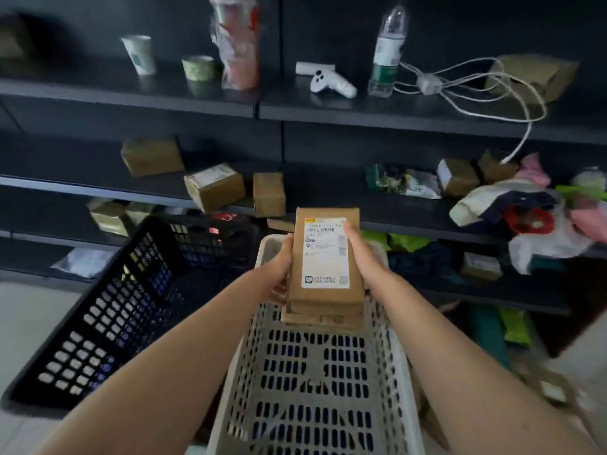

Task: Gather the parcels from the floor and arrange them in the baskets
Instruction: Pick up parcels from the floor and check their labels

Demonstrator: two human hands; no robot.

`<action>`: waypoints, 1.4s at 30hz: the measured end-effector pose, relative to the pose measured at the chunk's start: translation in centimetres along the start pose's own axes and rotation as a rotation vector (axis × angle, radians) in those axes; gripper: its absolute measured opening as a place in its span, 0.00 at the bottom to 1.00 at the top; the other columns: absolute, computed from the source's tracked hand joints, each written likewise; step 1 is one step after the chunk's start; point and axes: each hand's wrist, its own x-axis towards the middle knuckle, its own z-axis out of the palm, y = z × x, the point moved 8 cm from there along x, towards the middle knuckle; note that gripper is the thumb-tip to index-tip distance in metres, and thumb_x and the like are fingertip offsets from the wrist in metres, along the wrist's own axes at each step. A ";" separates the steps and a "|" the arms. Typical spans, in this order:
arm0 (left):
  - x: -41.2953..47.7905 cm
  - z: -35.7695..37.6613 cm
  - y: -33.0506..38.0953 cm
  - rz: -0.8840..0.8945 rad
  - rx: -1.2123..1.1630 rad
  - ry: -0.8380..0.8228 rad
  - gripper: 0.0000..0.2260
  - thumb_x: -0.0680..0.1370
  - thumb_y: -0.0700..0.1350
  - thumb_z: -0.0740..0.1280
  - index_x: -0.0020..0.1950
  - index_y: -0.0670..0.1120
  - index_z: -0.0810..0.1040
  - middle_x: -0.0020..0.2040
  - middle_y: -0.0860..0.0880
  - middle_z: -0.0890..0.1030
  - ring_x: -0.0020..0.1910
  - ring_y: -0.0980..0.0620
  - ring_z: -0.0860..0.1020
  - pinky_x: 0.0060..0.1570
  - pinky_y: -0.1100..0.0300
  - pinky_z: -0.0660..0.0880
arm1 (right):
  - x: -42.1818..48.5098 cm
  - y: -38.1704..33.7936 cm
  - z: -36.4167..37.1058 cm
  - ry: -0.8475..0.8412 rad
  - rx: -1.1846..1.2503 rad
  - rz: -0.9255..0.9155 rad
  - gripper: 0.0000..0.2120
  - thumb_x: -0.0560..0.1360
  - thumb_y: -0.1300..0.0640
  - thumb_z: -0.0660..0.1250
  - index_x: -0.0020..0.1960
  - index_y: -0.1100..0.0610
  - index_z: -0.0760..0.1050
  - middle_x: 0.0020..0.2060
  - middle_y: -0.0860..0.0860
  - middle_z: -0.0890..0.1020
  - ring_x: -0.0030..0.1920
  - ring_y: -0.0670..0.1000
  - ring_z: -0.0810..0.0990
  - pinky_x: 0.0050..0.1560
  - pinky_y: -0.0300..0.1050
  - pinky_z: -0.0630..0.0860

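The left hand (279,267) and right hand (358,254) grip the parcel stack (325,257) by its long sides, held lengthwise over the far end of the white basket (315,372).

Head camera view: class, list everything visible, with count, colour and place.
white basket: one, front centre
black basket: one, left
parcels: one stack, brown, held over white basket
boxes: several, brown, middle shelves
paper cups: two, pale, top shelf
bagged cup: one, red, top shelf
controller: one, white, top shelf
bottle: one, clear, top shelf
cable: one, white, top shelf
clothes: one heap, mixed colours, right shelves
left hand: grips stack's left side
right hand: grips stack's right side
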 end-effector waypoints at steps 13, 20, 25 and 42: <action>15.1 2.2 -7.9 -0.192 -0.143 -0.115 0.32 0.81 0.65 0.42 0.56 0.48 0.79 0.45 0.46 0.82 0.44 0.50 0.80 0.49 0.55 0.76 | 15.2 16.6 3.4 0.153 0.067 0.243 0.52 0.54 0.12 0.54 0.72 0.36 0.65 0.69 0.48 0.74 0.70 0.57 0.71 0.69 0.66 0.65; 14.6 1.2 -3.4 -0.131 -0.120 -0.060 0.33 0.81 0.65 0.41 0.64 0.45 0.75 0.52 0.45 0.80 0.51 0.47 0.77 0.61 0.50 0.73 | 14.1 12.5 3.3 0.137 0.095 0.270 0.53 0.52 0.13 0.56 0.69 0.42 0.71 0.61 0.52 0.80 0.58 0.57 0.80 0.62 0.59 0.74; 11.0 -2.4 1.6 -0.041 -0.153 -0.198 0.33 0.74 0.74 0.50 0.57 0.49 0.77 0.52 0.45 0.82 0.53 0.46 0.81 0.58 0.50 0.77 | 11.4 2.2 3.9 0.045 0.029 0.111 0.50 0.55 0.20 0.66 0.68 0.49 0.70 0.53 0.52 0.84 0.50 0.55 0.85 0.47 0.50 0.80; 11.3 -31.4 -7.0 -0.045 -0.272 0.191 0.22 0.76 0.56 0.66 0.66 0.49 0.67 0.54 0.44 0.78 0.50 0.43 0.80 0.48 0.46 0.81 | 14.0 -3.0 31.7 0.056 -0.207 -0.054 0.23 0.81 0.40 0.55 0.67 0.55 0.68 0.65 0.55 0.72 0.60 0.57 0.76 0.52 0.48 0.71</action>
